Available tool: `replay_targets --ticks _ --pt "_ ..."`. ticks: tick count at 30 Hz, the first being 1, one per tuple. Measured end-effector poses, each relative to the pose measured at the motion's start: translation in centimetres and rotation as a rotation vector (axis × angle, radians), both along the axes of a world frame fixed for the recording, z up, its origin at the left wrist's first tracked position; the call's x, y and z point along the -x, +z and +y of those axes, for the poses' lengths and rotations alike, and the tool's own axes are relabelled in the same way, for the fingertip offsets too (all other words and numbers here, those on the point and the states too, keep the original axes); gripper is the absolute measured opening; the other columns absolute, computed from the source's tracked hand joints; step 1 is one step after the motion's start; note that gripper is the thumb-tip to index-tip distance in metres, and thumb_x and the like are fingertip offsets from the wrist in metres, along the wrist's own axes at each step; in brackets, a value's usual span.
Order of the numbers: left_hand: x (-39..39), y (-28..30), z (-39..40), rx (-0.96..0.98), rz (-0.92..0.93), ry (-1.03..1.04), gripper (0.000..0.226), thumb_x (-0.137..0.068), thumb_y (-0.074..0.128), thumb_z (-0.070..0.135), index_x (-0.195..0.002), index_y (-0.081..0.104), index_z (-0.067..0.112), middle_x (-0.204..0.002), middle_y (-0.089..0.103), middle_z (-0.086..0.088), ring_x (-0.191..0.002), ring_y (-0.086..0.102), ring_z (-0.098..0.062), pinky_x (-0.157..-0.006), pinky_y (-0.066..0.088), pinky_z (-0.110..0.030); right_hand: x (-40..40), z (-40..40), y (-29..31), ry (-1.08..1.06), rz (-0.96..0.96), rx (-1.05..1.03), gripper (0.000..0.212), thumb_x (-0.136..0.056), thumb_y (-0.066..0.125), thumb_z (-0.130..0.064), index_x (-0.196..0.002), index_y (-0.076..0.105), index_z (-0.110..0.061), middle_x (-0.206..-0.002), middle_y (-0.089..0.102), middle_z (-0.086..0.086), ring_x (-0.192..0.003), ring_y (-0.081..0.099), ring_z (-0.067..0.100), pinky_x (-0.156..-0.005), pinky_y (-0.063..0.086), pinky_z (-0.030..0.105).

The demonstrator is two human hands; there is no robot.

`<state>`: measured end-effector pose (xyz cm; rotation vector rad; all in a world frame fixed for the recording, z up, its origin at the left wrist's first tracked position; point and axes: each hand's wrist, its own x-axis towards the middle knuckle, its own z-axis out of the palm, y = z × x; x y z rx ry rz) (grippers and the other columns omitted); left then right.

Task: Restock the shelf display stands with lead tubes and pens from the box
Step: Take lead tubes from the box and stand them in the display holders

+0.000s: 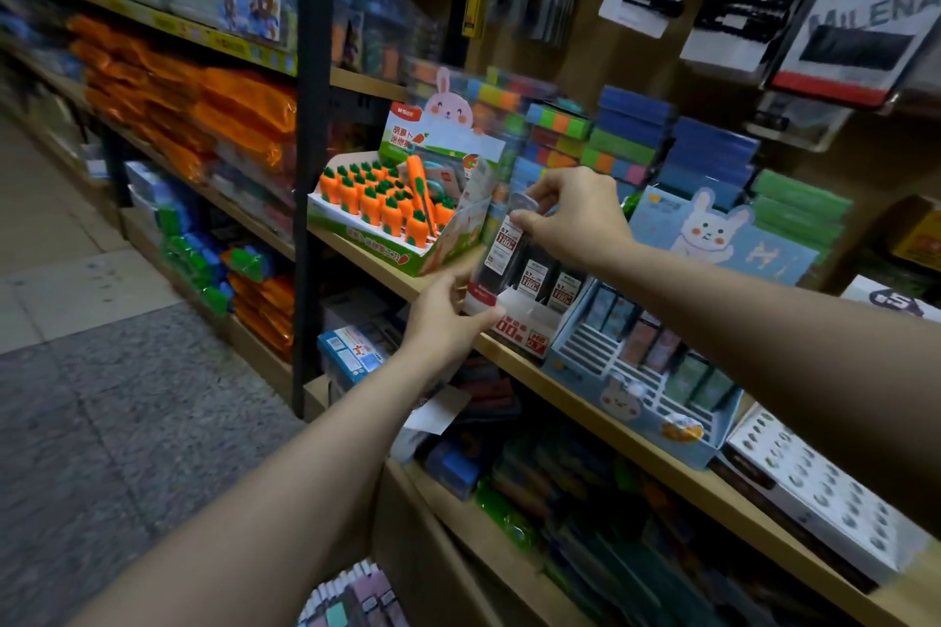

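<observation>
Lead tube upright, slightly tilted, long axis near vertical, directly over white display stand on wooden shelf. Right hand pinches its top, thumb and fingers curled round. Left hand grips stand's left corner, nearer the slot below.

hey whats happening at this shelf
A person is restocking a stationery shelf. The right hand pinches the top of a lead tube over the red and white display stand, while the left hand holds the stand's near end. More tubes already stand inside, beside a carrot eraser box.
</observation>
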<state>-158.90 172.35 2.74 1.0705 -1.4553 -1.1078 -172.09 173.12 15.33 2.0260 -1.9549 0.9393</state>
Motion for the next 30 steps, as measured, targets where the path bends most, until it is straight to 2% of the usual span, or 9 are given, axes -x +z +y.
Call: replay_targets --ticks 4,13,16,18,20,23,25,27,30 --pt "0.3 -0.7 0.0 0.046 -0.012 0.021 0.053 -0.078 0.079 0.015 -0.125 0.057 0.018 -0.115 0.067 -0.001 -0.106 0.063 -0.016 -0.096 0.051 -0.039 -0.3 -0.2 -1.2 -0.018 0.071 0.001 0.029 -0.078 0.078 -0.038 -0.096 0.075 -0.016 -0.085 0.07 0.0 -0.081 0.066 0.016 -0.07 0.057 0.034" --pt "0.0 -1.7 -0.4 0.091 -0.011 -0.073 0.06 -0.081 0.074 0.005 -0.134 0.049 0.017 -0.125 0.063 -0.002 -0.117 0.058 -0.017 -0.103 0.047 -0.043 -0.7 0.5 -3.5 -0.065 0.295 0.047 0.041 -0.083 0.069 -0.048 -0.116 0.07 -0.023 -0.114 0.062 0.005 -0.099 0.062 0.025 -0.072 0.051 0.034" --pt "-0.5 -1.6 -0.3 0.102 0.012 -0.043 0.055 -0.082 0.072 0.004 -0.131 0.053 0.02 -0.122 0.063 0.004 -0.114 0.06 -0.01 -0.101 0.048 -0.033 -0.6 1.8 -2.9 0.045 0.038 0.055 0.042 -0.091 0.062 -0.042 -0.127 0.062 -0.02 -0.118 0.057 0.003 -0.098 0.06 0.016 -0.085 0.049 0.027" --pt "-1.3 -1.5 0.2 0.125 0.035 0.009 0.047 -0.082 0.072 0.003 -0.124 0.058 0.02 -0.113 0.066 0.003 -0.104 0.063 -0.007 -0.093 0.051 -0.024 -0.7 3.9 -3.3 0.138 -0.138 0.113 0.024 -0.094 0.06 -0.036 -0.112 0.068 -0.022 -0.107 0.062 -0.004 -0.083 0.059 0.0 -0.074 0.044 0.007" --pt "-2.6 -1.6 1.2 0.173 -0.019 0.03 0.034 -0.082 0.073 0.004 -0.111 0.063 0.019 -0.103 0.069 0.002 -0.095 0.064 -0.006 -0.088 0.052 -0.022 -1.2 6.6 -5.1 0.226 -0.296 0.099 0.012 -0.096 0.058 -0.032 -0.092 0.068 -0.027 -0.086 0.067 -0.01 -0.069 0.058 -0.002 -0.06 0.043 0.011" --pt "-5.3 -3.4 3.7 0.109 -0.133 -0.075 0.023 -0.08 0.072 -0.002 -0.099 0.064 0.009 -0.093 0.07 -0.007 -0.088 0.067 -0.015 -0.086 0.054 -0.029 -2.8 10.2 -9.7 0.369 -0.658 -0.118 0.032 -0.101 0.049 -0.031 -0.077 0.068 -0.019 -0.065 0.066 -0.004 -0.053 0.056 0.007 -0.051 0.044 0.018" --pt "-7.7 -5.9 6.1 0.004 -0.183 -0.166 0.024 -0.079 0.071 -0.009 -0.098 0.062 0.002 -0.086 0.066 -0.011 -0.075 0.065 -0.007 -0.076 0.055 -0.022 -4.0 11.8 -13.4 0.403 -0.801 -0.346 0.04 -0.102 0.044 -0.03 -0.077 0.069 -0.012 -0.063 0.066 0.001 -0.051 0.055 0.008 -0.05 0.043 0.017" --pt "-10.3 -9.2 8.9 -0.14 -0.285 -0.189 0.023 -0.078 0.071 -0.009 -0.099 0.062 -0.003 -0.079 0.064 -0.006 -0.068 0.062 0.0 -0.07 0.052 -0.014 -5.1 12.9 -17.7 0.413 -0.815 -0.6 0.04 -0.103 0.044 -0.028 -0.076 0.067 -0.01 -0.062 0.064 0.002 -0.049 0.054 0.008 -0.048 0.041 0.019" --pt "-13.6 -15.6 13.4 -0.41 -0.352 0.057 0.021 -0.078 0.075 -0.002 -0.097 0.065 -0.003 -0.078 0.062 -0.008 -0.071 0.06 -0.008 -0.074 0.052 -0.023 -6.4 14.3 -24.5 0.426 -0.642 -0.869 0.034 -0.101 0.048 -0.022 -0.077 0.067 -0.007 -0.065 0.063 0.004 -0.052 0.054 0.01 -0.052 0.043 0.024"
